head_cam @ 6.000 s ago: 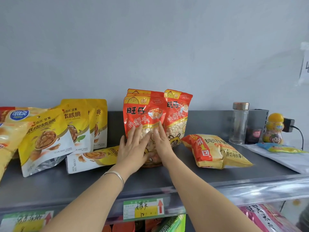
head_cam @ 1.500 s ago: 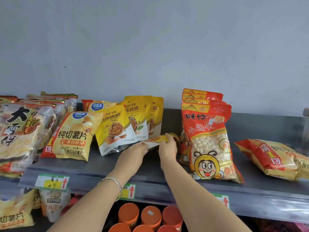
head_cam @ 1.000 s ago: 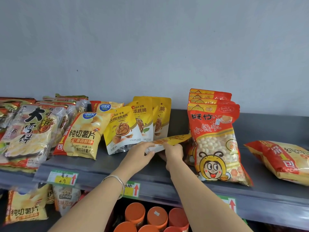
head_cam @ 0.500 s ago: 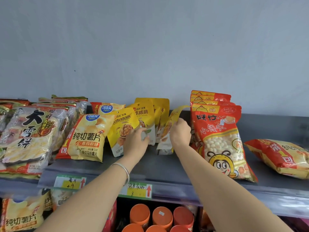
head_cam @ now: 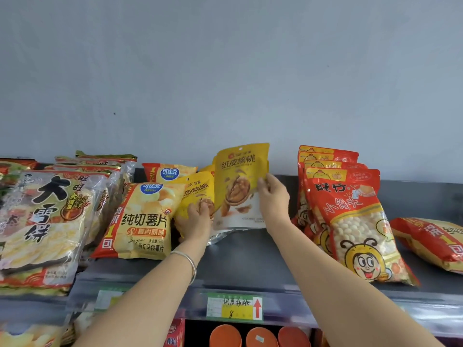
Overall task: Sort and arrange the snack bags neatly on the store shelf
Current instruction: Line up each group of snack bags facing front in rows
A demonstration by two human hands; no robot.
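1. The walnut pouch (head_cam: 240, 186) is pinched at its right edge by the right hand (head_cam: 273, 199), with the thumb laid on the front.
2. It is held upright over the shelf (head_cam: 250, 259); whether its base touches cannot be told.
3. The front walnut pouch (head_cam: 198, 191), just beside it, is gripped low down by the left hand (head_cam: 195, 221), fingers curled.
4. The pouch is judged light, crinkly and slippery, so a side-seam hold is advised.
5. Chip bags (head_cam: 142, 216) are seen left and red bags (head_cam: 350, 209) right.

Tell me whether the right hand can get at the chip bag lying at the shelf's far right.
Probably not yet: the right hand grips the walnut pouch, and the red Wangzai bags stand between it and the chip bag.
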